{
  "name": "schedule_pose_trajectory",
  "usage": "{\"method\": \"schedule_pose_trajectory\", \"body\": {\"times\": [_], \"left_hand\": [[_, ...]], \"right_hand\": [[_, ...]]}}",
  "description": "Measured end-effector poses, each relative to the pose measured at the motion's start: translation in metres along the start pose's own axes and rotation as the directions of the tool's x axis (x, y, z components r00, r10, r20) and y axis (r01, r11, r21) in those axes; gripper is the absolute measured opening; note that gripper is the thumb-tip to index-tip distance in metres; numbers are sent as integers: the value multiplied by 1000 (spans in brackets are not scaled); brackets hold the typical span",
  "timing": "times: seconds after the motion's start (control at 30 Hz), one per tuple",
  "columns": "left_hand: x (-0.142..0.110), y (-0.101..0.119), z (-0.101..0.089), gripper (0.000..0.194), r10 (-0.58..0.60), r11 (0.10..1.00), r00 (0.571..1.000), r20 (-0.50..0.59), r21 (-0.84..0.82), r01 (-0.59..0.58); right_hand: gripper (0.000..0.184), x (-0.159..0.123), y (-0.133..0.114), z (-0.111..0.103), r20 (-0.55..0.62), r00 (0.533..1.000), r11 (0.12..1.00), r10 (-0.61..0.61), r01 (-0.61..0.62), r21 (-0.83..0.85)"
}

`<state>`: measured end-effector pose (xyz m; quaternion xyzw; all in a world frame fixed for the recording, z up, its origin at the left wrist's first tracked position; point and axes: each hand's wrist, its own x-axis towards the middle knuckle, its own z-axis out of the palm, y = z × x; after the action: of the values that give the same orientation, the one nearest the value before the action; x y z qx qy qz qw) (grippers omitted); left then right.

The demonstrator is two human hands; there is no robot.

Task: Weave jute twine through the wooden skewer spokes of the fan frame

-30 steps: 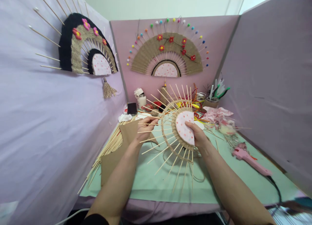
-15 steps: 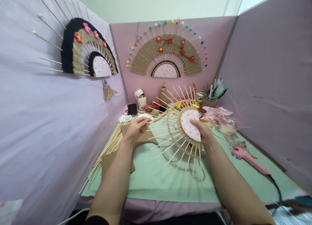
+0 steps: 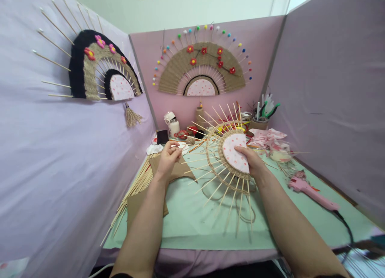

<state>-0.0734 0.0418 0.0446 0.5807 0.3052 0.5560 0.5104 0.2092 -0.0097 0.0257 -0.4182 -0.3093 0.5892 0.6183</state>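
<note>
At left, the left hand [image 3: 171, 155] holds its fingers pinched together near the ends of the sticks [image 3: 231, 207]; whether they grip a strand cannot be determined. At center, the half-round fan [image 3: 228, 161] is held above the tabletop [image 3: 192, 226]. The inner twine band [image 3: 220, 151] appears complete; the outer twine ring [image 3: 207, 151] is narrow, with bare stick beyond, so weaving appears partial. At right, the right hand [image 3: 255, 161] clamps the dotted panel [image 3: 234, 149], thumb on its face.

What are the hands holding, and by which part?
The right hand holds a fan by the straight edge of its spotted middle. Whether the left hand holds anything, I can't tell.
</note>
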Motion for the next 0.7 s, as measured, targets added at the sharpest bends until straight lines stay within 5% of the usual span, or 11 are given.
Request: {"method": "schedule_pose_trajectory", "body": {"times": [0.13,0.3,0.7], "left_hand": [[1,-2,2,28,56,995,997,-51,81,-51],[1,-5,7,30,-16,1000,999,-49,14,17],[-1,-4,2,30,-216,926,962,168,-276,257]], "right_hand": [[15,1,2,0,-43,997,998,-60,61,19],[18,3,4,-1,-40,992,991,-124,125,39],[15,1,1,-1,4,997,994,-74,74,86]]}}
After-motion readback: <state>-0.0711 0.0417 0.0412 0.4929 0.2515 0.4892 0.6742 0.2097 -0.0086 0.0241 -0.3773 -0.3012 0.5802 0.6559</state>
